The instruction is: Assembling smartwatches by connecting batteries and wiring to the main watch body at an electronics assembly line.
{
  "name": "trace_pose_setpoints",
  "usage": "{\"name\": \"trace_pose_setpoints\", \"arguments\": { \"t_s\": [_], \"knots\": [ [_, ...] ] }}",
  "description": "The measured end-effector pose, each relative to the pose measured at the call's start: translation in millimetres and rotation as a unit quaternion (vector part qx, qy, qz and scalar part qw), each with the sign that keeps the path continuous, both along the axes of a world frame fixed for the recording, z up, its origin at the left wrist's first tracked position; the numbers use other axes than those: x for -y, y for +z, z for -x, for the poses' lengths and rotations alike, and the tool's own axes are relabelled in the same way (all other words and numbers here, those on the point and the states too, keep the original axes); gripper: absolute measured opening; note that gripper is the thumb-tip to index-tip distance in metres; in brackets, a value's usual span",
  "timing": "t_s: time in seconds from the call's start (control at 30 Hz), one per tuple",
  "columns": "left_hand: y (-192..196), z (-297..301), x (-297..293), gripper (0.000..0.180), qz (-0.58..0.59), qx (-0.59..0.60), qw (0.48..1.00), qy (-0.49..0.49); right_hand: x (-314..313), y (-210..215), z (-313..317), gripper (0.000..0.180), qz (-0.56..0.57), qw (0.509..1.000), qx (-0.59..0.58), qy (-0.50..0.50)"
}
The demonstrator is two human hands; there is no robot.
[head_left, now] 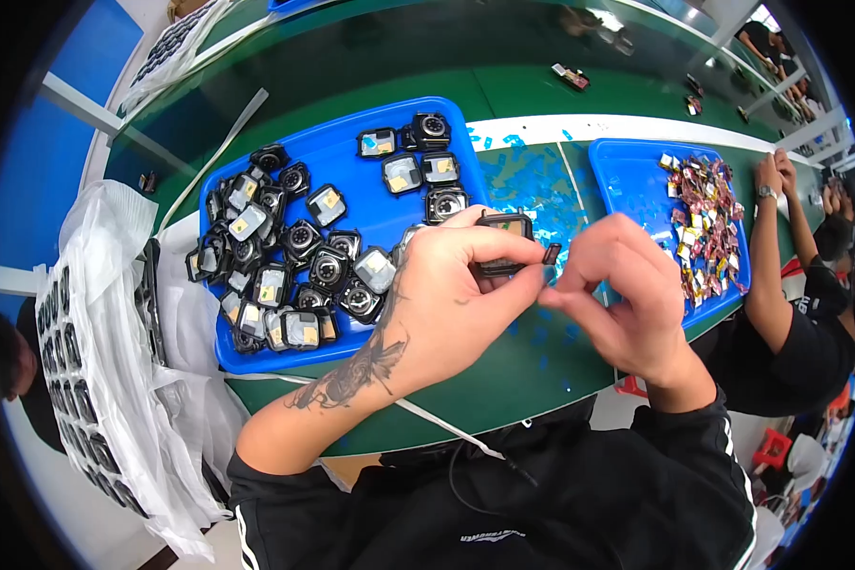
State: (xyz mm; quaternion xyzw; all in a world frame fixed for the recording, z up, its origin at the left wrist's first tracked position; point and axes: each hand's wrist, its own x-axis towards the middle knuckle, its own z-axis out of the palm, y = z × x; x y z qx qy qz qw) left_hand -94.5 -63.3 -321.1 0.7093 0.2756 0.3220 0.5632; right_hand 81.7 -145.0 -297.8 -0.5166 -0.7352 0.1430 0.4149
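Note:
My left hand [460, 290] is closed around a black smartwatch case [511, 226], partly hidden behind the fingers. A small dark part [552, 253] sticks out at the tips of its thumb and index finger. My right hand [627, 294] is pinched close beside those tips. A tiny blue bit shows between the two hands, but what the right fingers hold is too small to make out. To the left, a blue tray [342, 123] carries a heap of black watch cases [328, 268], some showing round sensor backs, others a silvery inner side.
Right of my hands, another blue tray [627, 176] holds a pile of small electronic parts [703, 223]. Blue film scraps [522, 176] litter the green table [484, 404]. Wrapped trays of watch cases [76, 361] stand at far left. A co-worker's arm [767, 247] is at right.

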Motion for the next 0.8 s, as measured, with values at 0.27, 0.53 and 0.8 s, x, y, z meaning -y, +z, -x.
{"name": "trace_pose_setpoints", "arguments": {
  "t_s": [0.27,0.53,0.8],
  "knots": [
    [1,-1,-4,0.016,0.227,0.000,0.970,-0.087,3,-17,-18,0.029,0.090,0.988,0.049,-0.117],
    [1,3,-3,0.023,0.333,0.037,0.925,-0.182,4,-27,-15,0.014,0.106,0.940,-0.319,0.060],
    [-5,-4,-8,0.054,0.114,0.084,0.987,-0.069,8,-18,-1,0.015,0.118,0.947,-0.255,-0.153]
  ]
}}
